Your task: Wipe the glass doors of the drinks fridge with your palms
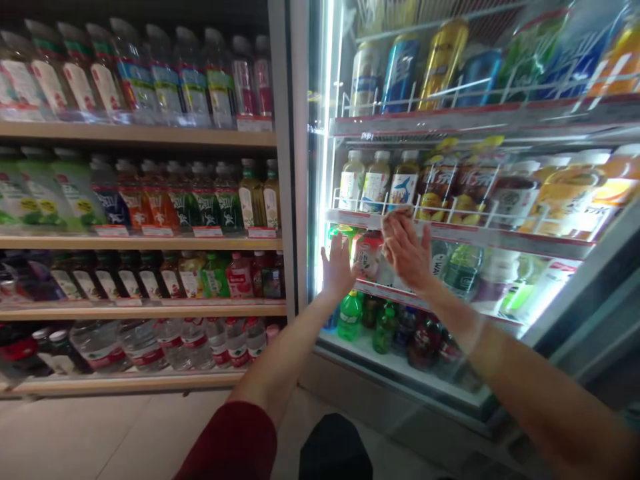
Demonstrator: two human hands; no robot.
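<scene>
My left hand [339, 265] is raised with its fingers spread, against or just in front of the glass door [320, 333] of a lit drinks fridge. To its right, my right hand [407, 250] lies nearly flat over a crumpled, light brownish cloth [399, 216], pressing it towards the glass. Only the cloth's upper edge shows past the fingers; the palm hides the remainder. Behind the hands, inside the fridge, are a red-labelled bottle [369, 255] and several pale-capped bottles, one with a blue whale-like print [404, 187].
Left of the fridge's grey frame [287, 167] stand open shelves [150, 241] crowded with bottles. Cans [400, 70] fill the fridge's upper rack, and green bottles [350, 313] stand at its bottom. Pale floor tiles [100, 427] lie below, with a dark shape [336, 450] near my legs.
</scene>
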